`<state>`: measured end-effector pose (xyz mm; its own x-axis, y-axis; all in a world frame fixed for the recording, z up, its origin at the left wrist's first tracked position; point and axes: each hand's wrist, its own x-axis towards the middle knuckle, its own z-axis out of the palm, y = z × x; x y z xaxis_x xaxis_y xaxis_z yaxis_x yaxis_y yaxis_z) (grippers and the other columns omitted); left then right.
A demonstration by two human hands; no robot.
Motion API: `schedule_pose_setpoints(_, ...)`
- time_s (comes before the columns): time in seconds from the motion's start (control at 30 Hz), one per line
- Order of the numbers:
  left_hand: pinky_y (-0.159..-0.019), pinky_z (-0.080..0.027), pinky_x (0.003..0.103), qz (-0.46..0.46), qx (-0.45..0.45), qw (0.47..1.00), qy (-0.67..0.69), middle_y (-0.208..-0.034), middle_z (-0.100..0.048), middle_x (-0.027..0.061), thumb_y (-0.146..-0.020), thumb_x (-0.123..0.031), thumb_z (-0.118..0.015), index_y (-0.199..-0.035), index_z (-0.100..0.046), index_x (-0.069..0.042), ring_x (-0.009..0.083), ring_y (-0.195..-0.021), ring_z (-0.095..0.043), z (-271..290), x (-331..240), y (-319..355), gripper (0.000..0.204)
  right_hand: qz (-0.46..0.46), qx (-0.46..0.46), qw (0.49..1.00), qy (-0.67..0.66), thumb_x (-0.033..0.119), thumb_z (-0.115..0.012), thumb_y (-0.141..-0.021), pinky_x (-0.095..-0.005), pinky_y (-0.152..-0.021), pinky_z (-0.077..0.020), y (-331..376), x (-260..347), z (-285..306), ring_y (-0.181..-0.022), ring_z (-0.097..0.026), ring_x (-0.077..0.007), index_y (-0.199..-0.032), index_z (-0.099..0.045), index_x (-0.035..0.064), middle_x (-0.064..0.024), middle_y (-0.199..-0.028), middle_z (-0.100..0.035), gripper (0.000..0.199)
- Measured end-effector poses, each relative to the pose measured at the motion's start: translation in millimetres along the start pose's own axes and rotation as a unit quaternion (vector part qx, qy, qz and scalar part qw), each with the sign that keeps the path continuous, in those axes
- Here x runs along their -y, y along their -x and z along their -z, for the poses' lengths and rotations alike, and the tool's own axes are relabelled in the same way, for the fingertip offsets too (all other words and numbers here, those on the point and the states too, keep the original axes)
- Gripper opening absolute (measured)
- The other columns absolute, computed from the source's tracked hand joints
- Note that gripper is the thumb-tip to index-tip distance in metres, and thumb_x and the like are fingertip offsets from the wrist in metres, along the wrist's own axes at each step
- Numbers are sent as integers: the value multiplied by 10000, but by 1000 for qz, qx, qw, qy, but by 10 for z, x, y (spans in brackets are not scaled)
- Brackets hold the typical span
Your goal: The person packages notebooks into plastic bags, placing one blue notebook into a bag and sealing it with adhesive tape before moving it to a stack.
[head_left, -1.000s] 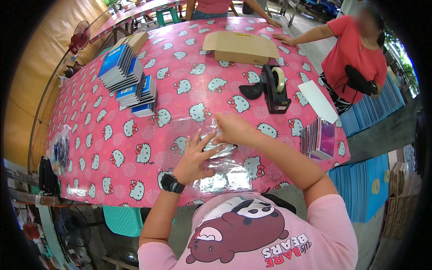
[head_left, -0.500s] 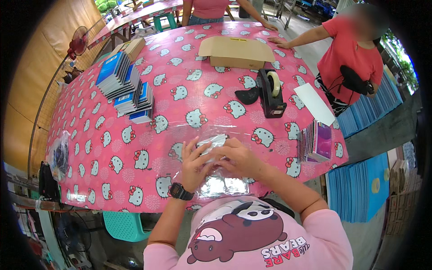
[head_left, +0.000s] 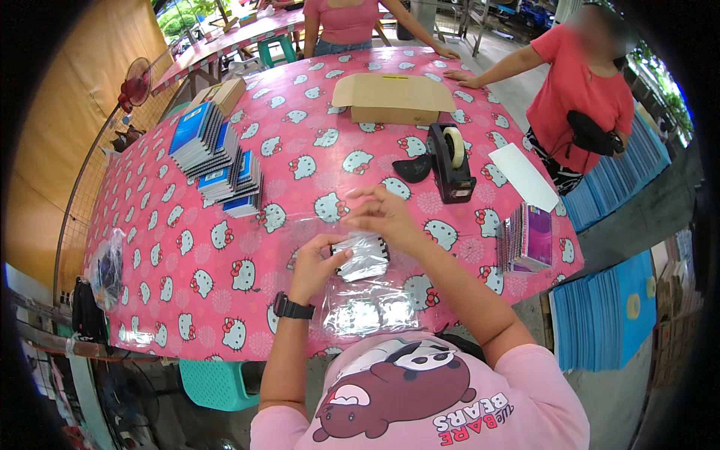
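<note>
My left hand [head_left: 316, 261] is closed on the left side of a small notebook [head_left: 363, 256] in clear plastic, its thumb lying on top. The notebook shows a pale face and a dark binding edge. Just beyond it, my right hand [head_left: 388, 219] is raised, fingers bent and their tips apart. Whether thin clear film touches those fingertips is hard to see. Shiny clear plastic wrap [head_left: 367, 306] lies between the notebook and my body, at the table's near edge.
Blue notebook stacks [head_left: 217, 161] stand at left, purple notebooks [head_left: 529, 238] at right. A black tape dispenser [head_left: 451, 169], white card [head_left: 523, 176] and open cardboard box [head_left: 394, 97] lie farther off on the pink table [head_left: 202, 255]. Two people stand at the far side, hands on the table.
My right hand has lifted off the notebook and moved away from me. My left hand has shifted slightly left, and more of the notebook shows.
</note>
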<state>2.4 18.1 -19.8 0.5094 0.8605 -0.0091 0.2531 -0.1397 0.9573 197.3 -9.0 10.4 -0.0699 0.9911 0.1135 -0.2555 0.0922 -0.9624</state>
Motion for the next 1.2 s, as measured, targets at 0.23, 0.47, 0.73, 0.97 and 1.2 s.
schedule_pose_setpoints(0.23, -736, -471, 276, -135, -37, 990, 7, -839, -662, 59, -754, -105, -711, -929, -682, -5, 144, -830, -606, -173, -60, -187, 204, -110, -9, 974, 199, 18, -699, -758, -260, -775, -469, 148, -300, 427, -899, -587, -113, -1208, -478, 46, -55, -969, -644, 502)
schedule_pose_setpoints(0.47, -876, -424, 277, -211, -61, 961, 168, -1117, -586, 58, -715, -132, -751, -1234, -525, -22, 160, -1011, -554, 14, 83, -180, 577, -31, 50, 985, 163, 37, -716, -748, -274, -832, -461, 182, -347, 245, -958, -576, -129, -1172, -529, 53, -72, -1062, -617, 464)
schedule_pose_setpoints(0.73, -720, -466, 257, 23, 39, 996, 82, -1119, -620, 114, -705, -105, -738, -1079, -653, -16, 137, -1065, -537, -101, 135, -132, 394, 88, 22, 949, 302, 69, -689, -779, -275, -814, -483, 285, -269, 114, -937, -636, -135, -1161, -543, 36, -78, -954, -685, 411)
schedule_pose_setpoints(0.97, -1088, -169, 519, -261, 89, 947, -166, -1298, -518, 108, -635, -284, -780, -1279, -514, -91, 286, -1280, -400, 37, -195, 123, 723, 179, 46, 904, 385, 290, -721, -751, -385, -959, -355, 558, -31, 79, -972, -606, -199, -1135, -589, 82, -73, -1021, -663, 457)
schedule_pose_setpoints(1.2, -1087, -145, 542, -305, 23, 904, -299, -1310, -516, 76, -666, -248, -758, -1235, -553, -97, 295, -1278, -403, -90, 143, 212, 624, 232, 48, 831, 503, 351, -700, -753, -441, -988, -335, 680, -375, 97, -1111, -537, -256, -1223, -523, 91, -72, -1235, -564, 565)
